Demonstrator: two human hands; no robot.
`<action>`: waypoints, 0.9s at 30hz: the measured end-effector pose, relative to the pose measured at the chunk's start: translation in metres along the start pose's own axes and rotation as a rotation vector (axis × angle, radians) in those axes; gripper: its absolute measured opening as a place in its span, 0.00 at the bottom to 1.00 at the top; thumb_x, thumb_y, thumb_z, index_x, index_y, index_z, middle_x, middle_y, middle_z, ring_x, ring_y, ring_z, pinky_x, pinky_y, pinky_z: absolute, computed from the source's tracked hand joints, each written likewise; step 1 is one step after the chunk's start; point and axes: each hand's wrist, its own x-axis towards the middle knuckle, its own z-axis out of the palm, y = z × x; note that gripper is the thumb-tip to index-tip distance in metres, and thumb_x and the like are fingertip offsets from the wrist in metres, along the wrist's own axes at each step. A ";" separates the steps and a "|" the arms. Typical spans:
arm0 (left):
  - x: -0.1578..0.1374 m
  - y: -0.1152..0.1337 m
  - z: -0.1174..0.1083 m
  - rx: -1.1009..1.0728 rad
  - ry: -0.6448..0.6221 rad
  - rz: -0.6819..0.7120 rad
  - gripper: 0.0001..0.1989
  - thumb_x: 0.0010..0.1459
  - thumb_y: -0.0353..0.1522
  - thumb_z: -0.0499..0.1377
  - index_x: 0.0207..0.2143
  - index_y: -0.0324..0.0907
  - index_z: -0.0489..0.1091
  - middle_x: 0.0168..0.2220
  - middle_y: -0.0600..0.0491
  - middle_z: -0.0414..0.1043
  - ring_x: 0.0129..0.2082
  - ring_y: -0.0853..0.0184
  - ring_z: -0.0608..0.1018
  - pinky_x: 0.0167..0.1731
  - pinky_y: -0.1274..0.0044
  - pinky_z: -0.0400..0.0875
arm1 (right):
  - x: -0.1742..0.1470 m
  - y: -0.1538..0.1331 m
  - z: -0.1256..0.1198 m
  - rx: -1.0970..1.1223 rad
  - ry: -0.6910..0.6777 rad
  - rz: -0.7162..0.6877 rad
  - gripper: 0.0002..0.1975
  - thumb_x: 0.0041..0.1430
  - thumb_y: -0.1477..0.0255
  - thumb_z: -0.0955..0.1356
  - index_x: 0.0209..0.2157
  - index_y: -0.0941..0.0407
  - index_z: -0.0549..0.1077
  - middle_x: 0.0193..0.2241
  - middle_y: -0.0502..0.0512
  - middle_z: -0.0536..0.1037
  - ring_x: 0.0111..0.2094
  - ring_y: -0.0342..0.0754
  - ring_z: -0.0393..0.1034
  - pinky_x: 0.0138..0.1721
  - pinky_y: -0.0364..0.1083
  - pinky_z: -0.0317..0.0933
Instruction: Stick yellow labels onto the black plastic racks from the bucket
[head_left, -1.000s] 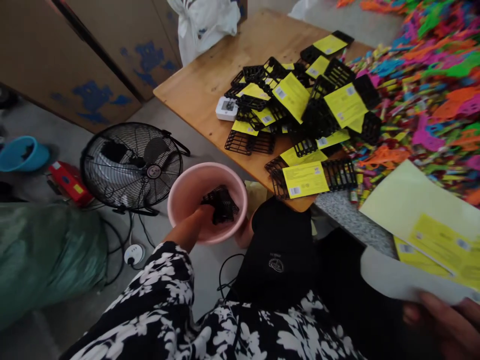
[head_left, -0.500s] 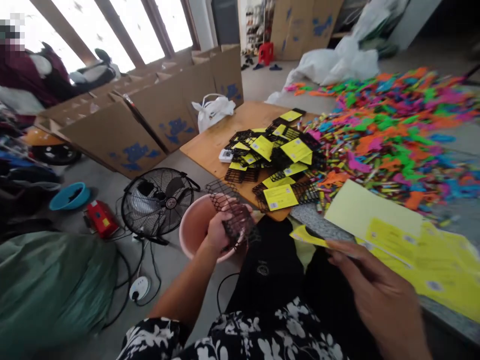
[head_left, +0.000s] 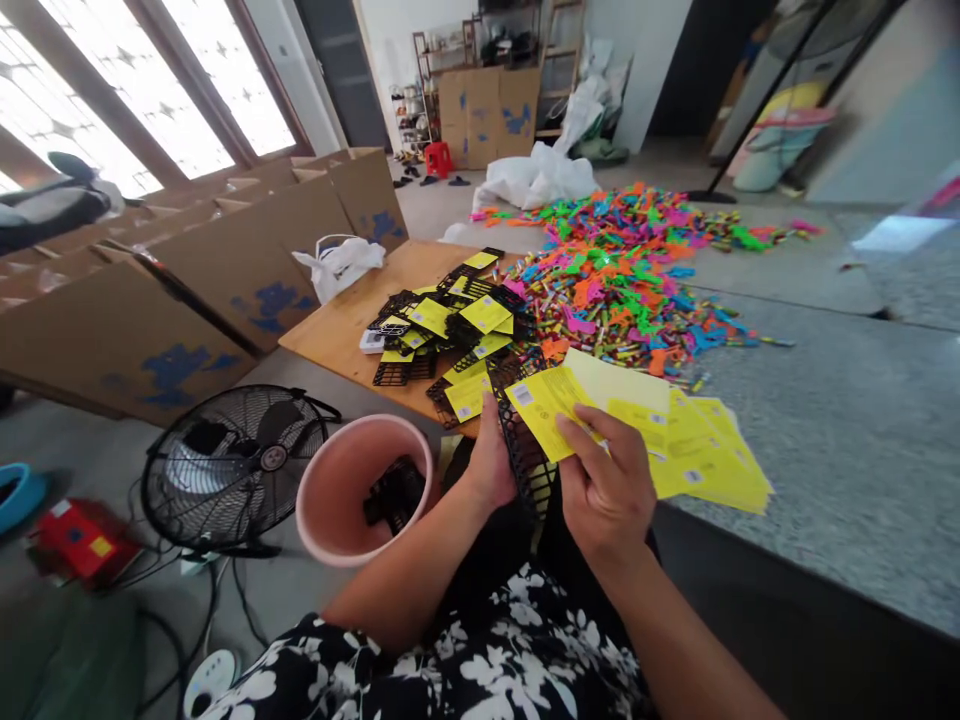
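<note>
My left hand (head_left: 491, 460) is closed on the edge of a black plastic grid (head_left: 531, 465), held upright over my lap. In my right hand (head_left: 609, 485) a printed yellow card (head_left: 547, 405) is pinched between thumb and fingers. The card lies against or just in front of the grid's upper part; whether they touch I cannot tell. Just beyond my hands is a heap of black grids with yellow cards (head_left: 431, 318) on the wooden board (head_left: 322, 325). To the right, a spread stack of yellow cards (head_left: 712, 455) rests on the stone surface.
Left of my arm stands a pink bucket (head_left: 330, 490) with black grids (head_left: 397, 492) inside, beside a floor fan (head_left: 240, 465). Cardboard boxes (head_left: 187, 310) line the left. A colourful heap of small plastic pieces (head_left: 615, 275) covers the floor beyond the board.
My left hand has lifted the grid from over the bucket to my lap. My right hand has brought the yellow card left to the grid. The view has swung right.
</note>
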 end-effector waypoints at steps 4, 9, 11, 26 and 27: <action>0.003 -0.009 0.000 -0.035 -0.053 0.004 0.46 0.63 0.63 0.42 0.58 0.35 0.73 0.53 0.38 0.79 0.58 0.49 0.77 0.59 0.63 0.69 | -0.003 0.002 -0.001 -0.022 0.004 -0.004 0.25 0.64 0.82 0.69 0.57 0.45 0.74 0.52 0.57 0.77 0.53 0.55 0.73 0.55 0.59 0.71; 0.004 -0.014 -0.003 -0.058 -0.039 0.000 0.46 0.63 0.63 0.43 0.60 0.36 0.73 0.54 0.38 0.78 0.59 0.49 0.76 0.62 0.61 0.67 | -0.005 0.003 0.003 -0.026 0.023 -0.011 0.24 0.63 0.83 0.69 0.57 0.46 0.75 0.52 0.58 0.77 0.52 0.55 0.73 0.54 0.58 0.71; 0.004 -0.015 -0.002 -0.076 -0.035 -0.004 0.44 0.64 0.62 0.43 0.61 0.37 0.72 0.55 0.39 0.78 0.59 0.49 0.76 0.62 0.61 0.67 | -0.007 0.003 0.004 -0.024 0.013 -0.005 0.24 0.63 0.82 0.69 0.57 0.46 0.75 0.52 0.58 0.76 0.53 0.55 0.73 0.54 0.58 0.71; 0.000 -0.009 0.011 -0.127 -0.073 0.117 0.41 0.68 0.58 0.43 0.59 0.34 0.73 0.56 0.39 0.77 0.62 0.52 0.74 0.66 0.64 0.62 | -0.024 0.007 0.013 -0.062 -0.085 -0.022 0.23 0.63 0.81 0.68 0.56 0.47 0.75 0.52 0.58 0.77 0.52 0.55 0.73 0.54 0.57 0.69; 0.000 -0.009 0.010 -0.129 -0.076 0.119 0.41 0.68 0.58 0.43 0.59 0.33 0.73 0.56 0.39 0.77 0.62 0.51 0.74 0.66 0.64 0.62 | -0.025 0.007 0.013 -0.065 -0.092 -0.021 0.23 0.63 0.81 0.68 0.56 0.47 0.76 0.52 0.58 0.77 0.52 0.55 0.73 0.55 0.57 0.68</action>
